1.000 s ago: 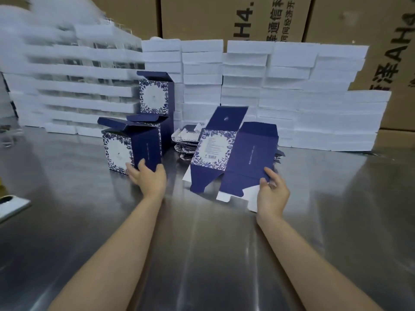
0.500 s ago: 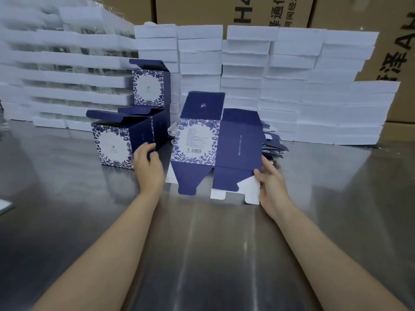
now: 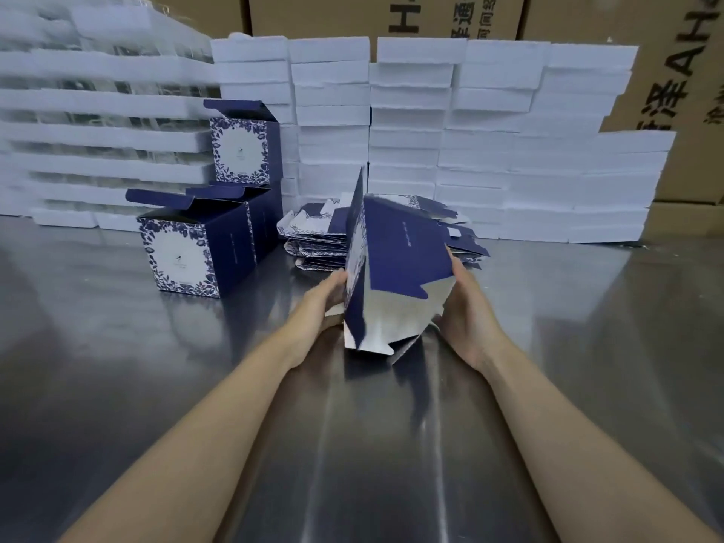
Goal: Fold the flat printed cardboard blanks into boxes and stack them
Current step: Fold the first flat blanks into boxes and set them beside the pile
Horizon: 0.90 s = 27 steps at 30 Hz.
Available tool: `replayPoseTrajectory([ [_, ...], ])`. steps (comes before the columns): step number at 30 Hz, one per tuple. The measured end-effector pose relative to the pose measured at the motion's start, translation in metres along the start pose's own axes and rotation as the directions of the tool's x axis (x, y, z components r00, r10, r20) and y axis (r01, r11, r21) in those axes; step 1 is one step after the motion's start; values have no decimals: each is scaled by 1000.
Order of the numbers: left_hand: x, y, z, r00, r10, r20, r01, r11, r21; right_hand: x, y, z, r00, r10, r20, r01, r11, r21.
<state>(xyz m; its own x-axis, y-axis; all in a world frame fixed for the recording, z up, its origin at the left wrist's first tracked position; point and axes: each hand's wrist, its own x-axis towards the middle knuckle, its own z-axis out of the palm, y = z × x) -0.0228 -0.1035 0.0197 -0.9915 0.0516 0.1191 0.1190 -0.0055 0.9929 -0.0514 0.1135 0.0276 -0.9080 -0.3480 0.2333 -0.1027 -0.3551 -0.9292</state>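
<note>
Blank held between both hands
Left hand (image 3: 327, 297) and right hand (image 3: 466, 311) each grip one side of the half-opened cardboard blank (image 3: 395, 260).

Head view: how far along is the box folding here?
Done: three folded boxes stand at left, one stacked on top. In hand: both the left hand and right hand hold one blank, half opened. Left: a pile of flat blanks behind it.

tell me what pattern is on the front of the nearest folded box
Blue floral border around a white centre on the folded box, head view.
</note>
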Motion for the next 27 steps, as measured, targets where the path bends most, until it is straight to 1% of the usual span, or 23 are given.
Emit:
replayPoseTrajectory([
  [1,-1,1,2,999,-20,36,21,999,-40,0,2,2,1000,-27,-3,26,998,-60],
  [4,0,4,0,993,-97,67,110,967,-232,1,7,5,996,-72,-59,62,987,-149],
  [6,0,7,-5,987,-139,85,160,927,-340,3,10,4,991,-87,-102,70,984,-163],
  [9,0,7,-11,982,-147,119,183,893,-412,4,12,7,991,-83,-104,66,985,-162],
  [14,1,5,-13,987,-122,102,152,913,-378,5,13,6,997,-74,-23,71,992,-104],
  [17,0,4,-10,991,-100,92,127,926,-356,3,12,2,999,-27,34,29,998,-47],
  [20,-1,3,-11,994,-77,83,98,951,-293,3,10,0,996,-10,86,13,999,-34],
  [22,0,2,-14,997,-56,56,70,953,-293,4,11,-1,995,4,100,1,999,-44],
  [24,-2,5,-13,997,-68,36,76,953,-293,5,13,-1,994,3,106,2,999,-45],
  [27,-5,4,-10,997,-66,42,75,966,-246,7,16,2,998,-26,49,31,994,-106],
])
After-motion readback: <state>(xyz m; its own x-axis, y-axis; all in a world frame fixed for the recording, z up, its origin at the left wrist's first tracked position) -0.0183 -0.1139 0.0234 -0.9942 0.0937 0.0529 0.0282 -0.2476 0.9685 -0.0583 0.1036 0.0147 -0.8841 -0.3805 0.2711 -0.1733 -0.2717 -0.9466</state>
